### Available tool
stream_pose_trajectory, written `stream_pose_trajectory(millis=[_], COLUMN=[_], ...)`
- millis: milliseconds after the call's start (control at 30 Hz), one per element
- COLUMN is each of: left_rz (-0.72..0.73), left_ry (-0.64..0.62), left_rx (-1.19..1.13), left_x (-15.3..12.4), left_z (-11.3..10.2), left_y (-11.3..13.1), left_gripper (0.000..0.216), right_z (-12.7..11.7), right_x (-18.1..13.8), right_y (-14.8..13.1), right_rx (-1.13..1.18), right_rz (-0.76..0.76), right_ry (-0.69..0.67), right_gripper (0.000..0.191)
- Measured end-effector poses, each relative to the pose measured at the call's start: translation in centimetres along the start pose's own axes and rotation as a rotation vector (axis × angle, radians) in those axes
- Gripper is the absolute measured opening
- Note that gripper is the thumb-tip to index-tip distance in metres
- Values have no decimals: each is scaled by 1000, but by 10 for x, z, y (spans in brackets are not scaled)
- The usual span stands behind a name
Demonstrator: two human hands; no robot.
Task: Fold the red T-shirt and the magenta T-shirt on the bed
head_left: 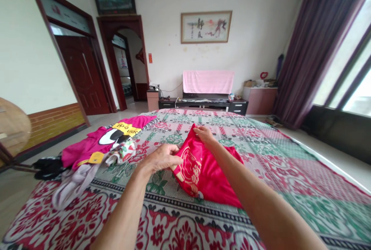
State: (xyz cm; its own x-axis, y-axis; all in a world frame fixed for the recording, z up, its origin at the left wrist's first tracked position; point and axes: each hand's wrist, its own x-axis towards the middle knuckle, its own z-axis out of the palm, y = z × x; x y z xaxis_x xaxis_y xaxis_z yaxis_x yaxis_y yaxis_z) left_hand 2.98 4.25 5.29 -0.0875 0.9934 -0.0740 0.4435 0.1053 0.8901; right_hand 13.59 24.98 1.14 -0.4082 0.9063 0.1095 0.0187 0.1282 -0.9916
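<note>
A shiny red garment [214, 172] with a gold print lies partly spread on the patterned bedspread [162, 211]. Its exact kind does not show. My right hand [204, 135] pinches the far edge and lifts it to a peak. On the garment's left side, my left hand [164, 158] grips the edge between thumb and fingers. The printed part is raised and folded over between both hands, while the right part rests flat, partly behind my right forearm.
To the left lie a magenta garment [87, 145] with a cartoon print, grey tights [72, 184] and black cloth [49, 169]. Beyond the bedspread stands a low cabinet [237, 107] under a pink cloth [208, 82]. A purple curtain [313, 49] hangs at right.
</note>
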Motion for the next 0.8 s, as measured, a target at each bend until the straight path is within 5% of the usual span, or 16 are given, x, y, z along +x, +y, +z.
stream_pose_trajectory(millis=[267, 433, 800], left_rz=[172, 229, 200], left_ry=[-129, -81, -5], left_rx=[182, 406, 449], left_x=[29, 43, 47], left_z=[96, 148, 164], left_y=[37, 34, 39], left_gripper=[18, 23, 23], right_z=[-110, -147, -157], right_x=[-38, -59, -51], right_y=[8, 36, 62], right_rx=[134, 82, -153], right_rz=[26, 101, -6], right_ry=[86, 188, 213], right_gripper=[13, 16, 42])
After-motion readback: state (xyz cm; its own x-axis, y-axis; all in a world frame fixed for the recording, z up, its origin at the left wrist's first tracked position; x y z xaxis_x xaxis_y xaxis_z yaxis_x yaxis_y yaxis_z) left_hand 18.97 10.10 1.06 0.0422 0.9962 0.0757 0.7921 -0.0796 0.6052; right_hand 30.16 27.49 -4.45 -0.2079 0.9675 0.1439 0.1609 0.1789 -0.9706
